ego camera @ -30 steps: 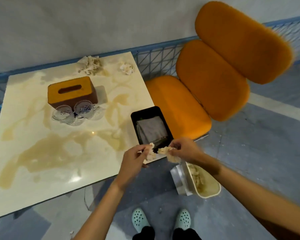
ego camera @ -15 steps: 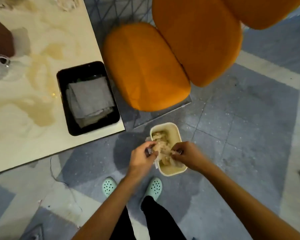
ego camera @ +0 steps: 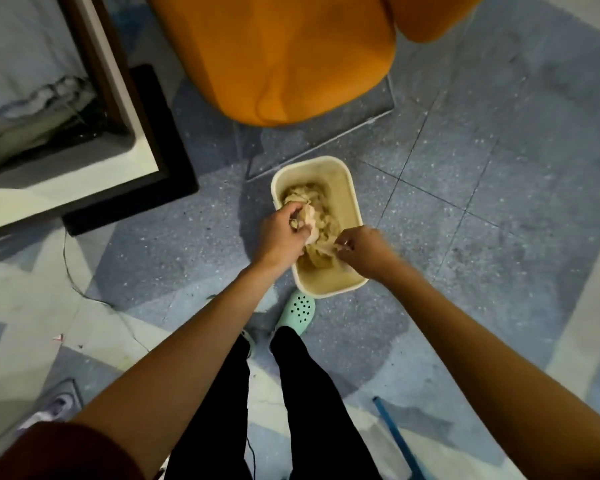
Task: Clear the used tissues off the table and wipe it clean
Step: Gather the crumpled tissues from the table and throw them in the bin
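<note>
A cream waste bin stands on the floor in front of my feet, with crumpled stained tissues inside. My left hand is over the bin's left rim and grips a wad of used tissue. My right hand is over the bin's near right side, fingers curled, pinching a shred of tissue at its tips. The table corner shows at the upper left with a black tray holding a grey cloth.
An orange chair stands just beyond the bin. The table's dark base sits on the floor to the left. A thin cable runs across the floor. My mint clog is right beside the bin. A blue rod lies lower right.
Both hands carried tissues from the table edge down to the bin. The view swung from the tabletop to the floor, and the hands have now sunk into the bin's mouth.
</note>
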Motion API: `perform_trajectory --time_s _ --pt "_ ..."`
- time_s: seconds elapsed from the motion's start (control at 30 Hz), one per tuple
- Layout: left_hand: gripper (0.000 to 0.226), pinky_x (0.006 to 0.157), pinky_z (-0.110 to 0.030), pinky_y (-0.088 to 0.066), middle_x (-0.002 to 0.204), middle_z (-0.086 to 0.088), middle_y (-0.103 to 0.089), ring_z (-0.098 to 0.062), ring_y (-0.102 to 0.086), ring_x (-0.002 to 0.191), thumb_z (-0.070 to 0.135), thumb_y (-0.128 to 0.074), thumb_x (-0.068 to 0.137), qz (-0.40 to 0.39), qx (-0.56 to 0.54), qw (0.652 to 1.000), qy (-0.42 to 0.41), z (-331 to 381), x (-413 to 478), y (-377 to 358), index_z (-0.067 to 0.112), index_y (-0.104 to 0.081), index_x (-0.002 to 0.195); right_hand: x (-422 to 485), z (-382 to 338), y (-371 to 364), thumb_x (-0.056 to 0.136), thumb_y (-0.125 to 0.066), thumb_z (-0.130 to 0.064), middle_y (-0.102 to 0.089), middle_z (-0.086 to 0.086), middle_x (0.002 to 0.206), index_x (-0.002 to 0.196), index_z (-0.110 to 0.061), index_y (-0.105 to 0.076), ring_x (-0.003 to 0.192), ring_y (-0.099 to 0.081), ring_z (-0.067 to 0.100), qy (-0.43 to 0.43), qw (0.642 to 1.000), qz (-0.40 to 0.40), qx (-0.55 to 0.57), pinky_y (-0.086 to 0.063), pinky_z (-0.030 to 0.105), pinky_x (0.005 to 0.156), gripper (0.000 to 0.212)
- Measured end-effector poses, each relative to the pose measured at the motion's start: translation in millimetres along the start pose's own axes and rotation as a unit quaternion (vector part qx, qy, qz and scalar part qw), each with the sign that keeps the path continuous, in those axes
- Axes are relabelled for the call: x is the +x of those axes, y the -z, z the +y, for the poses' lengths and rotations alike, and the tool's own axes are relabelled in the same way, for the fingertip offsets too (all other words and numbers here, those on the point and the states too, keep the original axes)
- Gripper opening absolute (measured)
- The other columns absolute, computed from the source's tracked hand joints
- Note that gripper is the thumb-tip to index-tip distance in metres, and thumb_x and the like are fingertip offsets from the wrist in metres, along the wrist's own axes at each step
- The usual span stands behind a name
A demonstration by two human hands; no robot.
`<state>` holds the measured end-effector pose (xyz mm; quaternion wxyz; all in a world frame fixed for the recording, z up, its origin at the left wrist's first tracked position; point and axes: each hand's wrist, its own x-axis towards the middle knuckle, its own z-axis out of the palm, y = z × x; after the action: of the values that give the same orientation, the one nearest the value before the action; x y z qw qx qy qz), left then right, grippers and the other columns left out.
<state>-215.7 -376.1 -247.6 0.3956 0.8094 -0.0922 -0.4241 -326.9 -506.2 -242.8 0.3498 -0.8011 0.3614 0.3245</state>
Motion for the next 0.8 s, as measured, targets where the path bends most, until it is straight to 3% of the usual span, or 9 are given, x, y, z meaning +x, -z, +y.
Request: perform_trajectory --time_s 0.1,0.17,0.27,0.37,0.43,0.53,0.6,0.7,0.8 --pt "0.052 0.068 -0.044 -0.062 0.131 -0.009 -0.058 -0.028 -0.065 0.106 0.006 -0.066 0.09 -0.012 -0.014 1.0 0.011 -5.3 4.9 -5.3 0.019 -0.05 0.137 4.0 1.0 -8.0 0.091 -0.063 -0.02 -0.066 0.012 0.12 0.118 -0.017 -0.068 0.107 -0.062 0.028 0.004 1.0 0.002 0.012 -0.048 0.031 0.088 0.028" --pt "0.067 0.076 -0.048 -0.06 0.141 -0.005 -0.051 -0.025 -0.063 0.113 0.007 -0.066 0.091 -0.041 -0.027 0.999 0.021 -4.4 3.0 -6.3 0.023 -0.035 0.148 3.0 0.9 -12.3 0.091 -0.062 -0.017 -0.067 0.011 0.12 0.123 -0.016 -0.065 0.108 -0.062 0.027 0.004 1.0 0.006 0.02 -0.047 0.031 0.092 0.032" --pt "0.075 0.079 -0.035 -0.06 0.132 0.015 -0.045 -0.016 -0.062 0.111 0.009 -0.063 0.093 -0.061 -0.032 0.998 0.014 -5.2 -8.1 -3.3 0.024 -0.022 0.154 -1.7 2.2 -18.3 0.09 -0.061 -0.017 -0.068 0.011 0.119 0.132 -0.017 -0.058 0.109 -0.061 0.027 0.005 0.999 0.012 0.032 -0.047 0.031 0.092 0.042" --pt "0.067 0.078 -0.015 -0.054 0.13 0.018 -0.04 -0.001 -0.062 0.096 0.009 -0.061 0.094 -0.067 -0.024 0.997 0.009 -13.1 -26.5 3.1 0.021 -0.028 0.152 -9.0 2.9 -21.6 0.09 -0.06 -0.019 -0.065 0.012 0.122 0.131 -0.017 -0.059 0.108 -0.061 0.028 0.005 0.999 0.012 0.042 -0.047 0.03 0.086 0.041" --pt "0.057 0.073 -0.01 -0.05 0.133 0.014 -0.047 0.004 -0.062 0.086 0.01 -0.062 0.094 -0.055 0.011 0.998 -0.001 -20.9 -38.2 7.7 0.019 -0.04 0.145 -15.6 2.4 -24.1 0.09 -0.06 -0.019 -0.066 0.009 0.118 0.127 -0.018 -0.062 0.102 -0.063 0.024 0.003 0.999 0.01 0.052 -0.045 0.023 0.077 0.038" --pt "0.041 0.072 -0.018 -0.05 0.112 0.008 -0.065 -0.01 -0.067 0.088 0.007 -0.064 0.091 -0.042 0.011 0.999 0.016 -22.2 -60.6 19.7 0.018 -0.054 0.129 -34.9 -11.9 -23.1 0.089 -0.062 -0.017 -0.067 0.008 0.116 0.122 -0.015 -0.064 0.102 -0.063 0.023 0.02 0.997 0.008 0.069 -0.046 0.024 0.08 0.034" --pt "0.035 0.077 -0.024 -0.054 0.097 0.015 -0.065 0.002 -0.065 0.084 0.005 -0.065 0.089 -0.028 0.002 1.0 0.014 -13.1 -82.8 31.6 0.02 -0.059 0.12 -55.3 -28.0 -17.5 0.089 -0.062 -0.016 -0.067 0.008 0.115 0.12 -0.014 -0.065 0.103 -0.063 0.024 0.045 0.997 0.004 0.066 -0.048 0.028 0.087 0.031" --pt "0.032 0.078 -0.016 -0.054 0.088 0.016 -0.067 0.011 -0.062 0.077 0.0 -0.064 0.088 0.0 -0.003 1.0 -0.019 7.4 -107.6 48.3 0.024 -0.064 0.11 -79.4 -53.6 -3.3 0.089 -0.063 -0.02 -0.069 0.007 0.108 0.114 -0.016 -0.068 0.099 -0.064 0.024 0.091 0.994 0.014 0.058 -0.051 0.035 0.089 0.025" --pt "0.039 0.074 -0.016 -0.05 0.082 0.01 -0.068 0.001 -0.064 0.074 -0.009 -0.059 0.085 0.076 0.004 0.995 -0.069 28.3 -133.4 76.5 0.025 -0.067 0.101 -109.8 -86.2 21.4 0.089 -0.06 -0.026 -0.071 0.008 0.092 0.097 -0.016 -0.071 0.086 -0.065 0.025 0.15 0.983 0.042 0.097 -0.052 0.04 0.082 0.016"
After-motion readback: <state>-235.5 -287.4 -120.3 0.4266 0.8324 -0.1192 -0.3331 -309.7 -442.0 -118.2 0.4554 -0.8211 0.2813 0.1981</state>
